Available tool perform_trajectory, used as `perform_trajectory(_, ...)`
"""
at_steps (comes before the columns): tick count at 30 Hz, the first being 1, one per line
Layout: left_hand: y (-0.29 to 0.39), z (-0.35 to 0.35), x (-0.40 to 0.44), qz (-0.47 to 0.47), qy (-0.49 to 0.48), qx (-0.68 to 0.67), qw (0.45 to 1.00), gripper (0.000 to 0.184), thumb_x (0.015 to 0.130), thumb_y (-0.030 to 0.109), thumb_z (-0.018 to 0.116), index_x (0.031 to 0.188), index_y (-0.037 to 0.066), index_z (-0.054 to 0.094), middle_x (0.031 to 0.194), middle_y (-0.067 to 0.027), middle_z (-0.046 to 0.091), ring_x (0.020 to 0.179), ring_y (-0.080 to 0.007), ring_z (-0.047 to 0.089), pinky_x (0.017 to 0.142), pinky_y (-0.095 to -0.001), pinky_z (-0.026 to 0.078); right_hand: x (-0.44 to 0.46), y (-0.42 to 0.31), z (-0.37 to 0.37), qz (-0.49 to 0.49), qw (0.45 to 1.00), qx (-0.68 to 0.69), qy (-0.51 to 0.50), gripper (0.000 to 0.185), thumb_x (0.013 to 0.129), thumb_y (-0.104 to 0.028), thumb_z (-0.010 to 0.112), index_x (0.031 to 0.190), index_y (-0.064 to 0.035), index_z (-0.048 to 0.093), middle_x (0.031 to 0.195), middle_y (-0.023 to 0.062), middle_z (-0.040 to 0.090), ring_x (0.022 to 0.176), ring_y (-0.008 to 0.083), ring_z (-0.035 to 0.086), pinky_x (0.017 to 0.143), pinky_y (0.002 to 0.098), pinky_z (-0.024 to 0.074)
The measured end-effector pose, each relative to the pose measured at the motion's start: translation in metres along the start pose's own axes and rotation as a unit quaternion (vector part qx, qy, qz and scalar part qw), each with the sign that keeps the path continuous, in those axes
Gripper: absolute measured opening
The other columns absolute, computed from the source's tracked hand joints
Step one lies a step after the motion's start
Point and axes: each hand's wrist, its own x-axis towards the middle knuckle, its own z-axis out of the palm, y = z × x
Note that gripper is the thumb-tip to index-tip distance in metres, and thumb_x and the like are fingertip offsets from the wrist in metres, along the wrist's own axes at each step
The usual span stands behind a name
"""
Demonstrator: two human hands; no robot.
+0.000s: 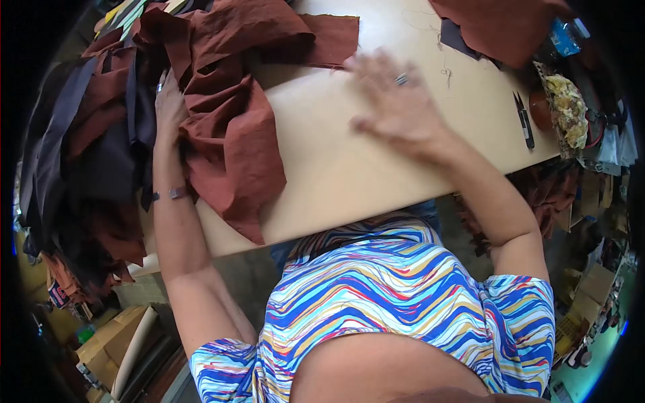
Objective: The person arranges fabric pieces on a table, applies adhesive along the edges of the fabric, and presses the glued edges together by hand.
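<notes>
A heap of reddish-brown cloth (235, 144) lies across the left part of the table, with one edge hanging toward the front. My left hand (170, 106) reaches into it between the brown folds and dark cloth strips (111, 158); its fingertips are hidden by fabric, so its grip does not show. My right hand (396, 104), a ring on one finger, is over the pale tabletop (322, 174) with fingers spread and nothing held. It is slightly blurred. Just beyond its fingertips is a flat brown cloth end (336, 40).
Thread snips (524, 121) lie near the table's right edge. Behind them are a yellowish crumpled lump (566, 111) and a bottle with a blue label (566, 37). More brown cloth (504, 27) covers the far right corner. Cardboard boxes (111, 342) stand on the floor at left.
</notes>
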Motion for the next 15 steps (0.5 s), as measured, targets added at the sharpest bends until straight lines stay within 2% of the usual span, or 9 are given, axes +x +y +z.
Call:
perform_trajectory(1, 0.008, -0.01, -0.003, -0.014, 0.0, -0.023, 1.0, 0.039, 0.087, 0.01, 0.045, 0.124, 0.0, 0.046, 0.123, -0.0205, 0.05, 0.119, -0.0315, 0.045, 0.1, -0.0364, 0.034, 0.001, 0.016, 0.003, 0.024, 0.999, -0.023, -0.018, 0.073, 0.088, -0.052, 0.039, 0.143, -0.0078, 0.018, 0.149, 0.0121, 0.018, 0.138, 0.0287, 0.011, 0.11, 0.0473, 0.0075)
perform_trajectory(3, 0.038, -0.043, -0.012, -0.025, 0.006, -0.079, 0.997, 0.032, 0.088, 0.011, 0.048, 0.117, -0.001, 0.053, 0.116, -0.0196, 0.055, 0.112, -0.0292, 0.051, 0.095, -0.0334, 0.038, 0.001, 0.09, 0.024, 0.13, 0.984, 0.041, 0.113, 0.075, 0.088, -0.053, 0.04, 0.143, -0.0062, 0.018, 0.149, 0.0134, 0.018, 0.138, 0.0288, 0.011, 0.11, 0.0476, 0.006)
perform_trajectory(5, 0.078, -0.084, -0.027, -0.021, 0.018, -0.141, 0.99, 0.025, 0.089, 0.012, 0.051, 0.108, -0.003, 0.059, 0.109, -0.0182, 0.06, 0.103, -0.0265, 0.058, 0.09, -0.0316, 0.042, -0.01, 0.108, 0.026, 0.171, 0.976, 0.056, 0.124, 0.077, 0.088, -0.054, 0.039, 0.142, -0.0046, 0.018, 0.148, 0.0144, 0.019, 0.138, 0.0289, 0.011, 0.11, 0.0469, 0.0064)
perform_trajectory(6, 0.08, -0.085, -0.035, -0.021, 0.131, -0.116, 0.984, 0.019, 0.09, 0.013, 0.053, 0.096, -0.002, 0.063, 0.096, -0.0141, 0.064, 0.091, -0.0225, 0.062, 0.081, -0.03, 0.045, -0.012, 0.11, 0.027, 0.191, 0.971, 0.063, 0.128, 0.078, 0.088, -0.054, 0.039, 0.142, -0.0037, 0.018, 0.148, 0.0149, 0.019, 0.138, 0.0289, 0.011, 0.11, 0.0465, 0.0066)
perform_trajectory(8, 0.087, -0.095, -0.05, -0.031, 0.193, -0.164, 0.967, 0.017, 0.092, 0.012, 0.051, 0.091, -0.001, 0.061, 0.093, -0.0092, 0.063, 0.087, -0.0173, 0.059, 0.08, -0.0298, 0.045, -0.014, 0.058, 0.017, 0.106, 0.991, 0.046, 0.074, 0.081, 0.086, -0.058, 0.038, 0.141, -0.0007, 0.021, 0.146, 0.0179, 0.021, 0.138, 0.0301, 0.012, 0.11, 0.0439, 0.009)
perform_trajectory(9, 0.104, -0.098, -0.05, -0.003, 0.225, -0.205, 0.953, 0.014, 0.088, 0.013, 0.055, 0.081, 0.003, 0.061, 0.084, -0.0089, 0.062, 0.079, -0.0204, 0.06, 0.072, -0.0335, 0.047, -0.019, 0.032, 0.012, 0.04, 0.996, 0.062, 0.043, 0.083, 0.085, -0.06, 0.037, 0.14, 0.0, 0.023, 0.146, 0.0187, 0.021, 0.138, 0.0305, 0.013, 0.111, 0.0429, 0.0096)
perform_trajectory(11, 0.135, -0.092, -0.046, 0.108, 0.184, -0.153, 0.965, 0.01, 0.086, 0.012, 0.057, 0.081, 0.004, 0.061, 0.085, -0.0079, 0.062, 0.079, -0.0219, 0.06, 0.07, -0.034, 0.047, -0.032, -0.018, 0.006, -0.136, 0.986, 0.078, 0.052, 0.078, 0.084, -0.053, 0.043, 0.138, 0.0015, 0.026, 0.144, 0.0194, 0.024, 0.135, 0.0324, 0.019, 0.111, 0.0421, 0.0114)
perform_trajectory(14, 0.178, -0.079, -0.034, 0.23, 0.076, -0.097, 0.965, 0.008, 0.081, 0.013, 0.06, 0.088, 0.008, 0.06, 0.094, -0.0045, 0.061, 0.088, -0.0244, 0.059, 0.073, -0.0351, 0.046, -0.048, 0.004, 0.004, -0.082, 0.992, 0.1, 0.014, 0.076, 0.084, -0.046, 0.048, 0.138, 0.0018, 0.025, 0.143, 0.0199, 0.027, 0.134, 0.0337, 0.022, 0.111, 0.0406, 0.0134)
perform_trajectory(15, 0.187, -0.073, -0.029, 0.261, 0.058, -0.077, 0.961, 0.011, 0.081, 0.014, 0.06, 0.091, 0.009, 0.059, 0.099, -0.0031, 0.06, 0.094, -0.0238, 0.057, 0.076, -0.0353, 0.045, -0.059, 0.031, 0.011, 0.015, 0.994, 0.095, 0.058, 0.073, 0.084, -0.041, 0.05, 0.138, 0.0026, 0.025, 0.142, 0.0205, 0.028, 0.134, 0.035, 0.021, 0.11, 0.0399, 0.0164)
